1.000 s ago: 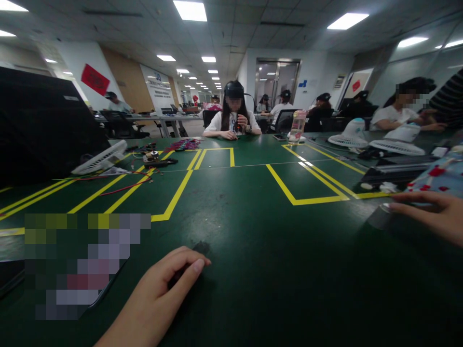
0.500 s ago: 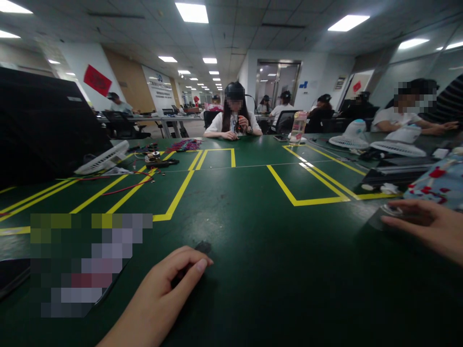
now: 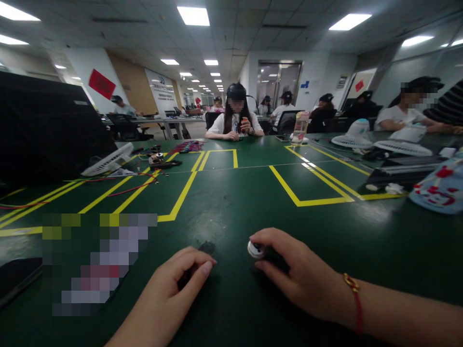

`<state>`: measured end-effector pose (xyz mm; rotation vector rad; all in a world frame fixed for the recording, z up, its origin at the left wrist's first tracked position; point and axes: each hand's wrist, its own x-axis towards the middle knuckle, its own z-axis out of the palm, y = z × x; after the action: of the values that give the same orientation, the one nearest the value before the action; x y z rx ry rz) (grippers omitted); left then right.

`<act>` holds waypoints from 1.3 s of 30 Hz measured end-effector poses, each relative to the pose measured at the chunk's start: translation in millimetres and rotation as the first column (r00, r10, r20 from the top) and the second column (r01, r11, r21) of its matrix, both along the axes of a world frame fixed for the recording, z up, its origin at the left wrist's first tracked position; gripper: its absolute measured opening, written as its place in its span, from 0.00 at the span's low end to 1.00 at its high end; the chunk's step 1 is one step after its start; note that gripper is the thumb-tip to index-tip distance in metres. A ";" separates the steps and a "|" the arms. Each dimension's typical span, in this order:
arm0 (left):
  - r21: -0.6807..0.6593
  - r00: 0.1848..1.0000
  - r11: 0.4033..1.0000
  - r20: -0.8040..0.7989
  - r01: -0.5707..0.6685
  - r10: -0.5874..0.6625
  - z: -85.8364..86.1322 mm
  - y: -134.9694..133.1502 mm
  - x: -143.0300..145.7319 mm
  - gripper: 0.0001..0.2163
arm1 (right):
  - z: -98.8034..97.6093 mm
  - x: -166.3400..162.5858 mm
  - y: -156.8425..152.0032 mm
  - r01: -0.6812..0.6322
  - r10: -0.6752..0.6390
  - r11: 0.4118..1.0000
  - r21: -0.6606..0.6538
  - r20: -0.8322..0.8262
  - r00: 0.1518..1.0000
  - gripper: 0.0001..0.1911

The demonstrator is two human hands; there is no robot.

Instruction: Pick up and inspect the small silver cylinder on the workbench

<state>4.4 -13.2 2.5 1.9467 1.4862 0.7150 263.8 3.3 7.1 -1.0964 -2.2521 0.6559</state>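
Green table mat (image 3: 231, 193), yellow tape lines. Near centre: left hand (image 3: 170, 294) fingers curled, pinning small black part (image 3: 202, 253); right hand (image 3: 292, 274) clamps white-capped cylinder (image 3: 256, 249) flat, just right.

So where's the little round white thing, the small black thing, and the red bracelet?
Round white thing (image 3: 256, 249): head view, on its white top face, by the right hand's fingertips.
Small black thing (image 3: 207, 248): head view, on the end poking out past the left hand's fingers.
Red bracelet (image 3: 356, 301): head view, on the red cord across the right wrist.
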 end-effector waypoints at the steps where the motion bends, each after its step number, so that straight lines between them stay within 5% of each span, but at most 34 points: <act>1: 0.008 1.000 1.000 -0.012 0.001 -0.001 0.4 -0.5 1.0 0.09 | -2.5 -2.0 0.7 -0.001 0.001 1.000 0.000 -0.016 1.000 0.18; 6: 0.069 0.997 0.995 -0.025 0.071 -0.070 15.0 3.2 28.3 0.11 | -13.5 4.1 3.9 0.037 -0.047 0.992 -0.122 -0.078 0.996 0.28; 11: 0.198 0.990 0.971 -0.008 0.136 -0.138 34.3 19.3 64.3 0.08 | -12.2 1.2 7.6 -0.002 -0.021 0.985 -0.173 -0.134 0.991 0.24; 15: 0.218 0.993 0.971 0.050 0.097 -0.111 39.6 25.9 64.9 0.06 | -7.2 3.7 7.2 -0.018 0.004 0.989 -0.146 -0.092 0.996 0.25; 19: 0.162 0.996 0.986 0.076 0.041 -0.054 31.8 23.3 52.8 0.05 | -5.6 12.3 3.7 0.025 -0.030 0.995 -0.094 -0.049 0.998 0.24; 26: 0.121 0.986 0.981 -0.088 0.152 -0.142 -1.5 25.3 59.3 0.05 | -11.0 14.1 3.9 0.046 -0.050 0.997 -0.059 -0.066 0.997 0.25; 30: 0.115 0.984 0.980 -0.088 0.165 -0.155 -0.8 26.0 58.6 0.09 | -8.4 15.0 4.1 0.056 -0.060 0.995 -0.087 -0.049 0.997 0.24; 35: 0.059 0.999 0.998 0.003 0.039 -0.039 8.1 12.9 23.2 0.11 | -4.5 70.5 10.2 0.315 -0.316 0.947 0.058 0.013 0.949 0.28; 39: -0.025 0.999 0.998 -0.014 -0.052 0.051 3.7 3.0 -10.9 0.12 | -5.1 161.8 14.0 0.633 -0.652 0.757 0.159 0.139 0.745 0.34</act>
<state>-6.5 -10.2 6.2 1.9044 1.5514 0.7032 425.6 17.4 1.9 -1.8146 -1.8170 0.1416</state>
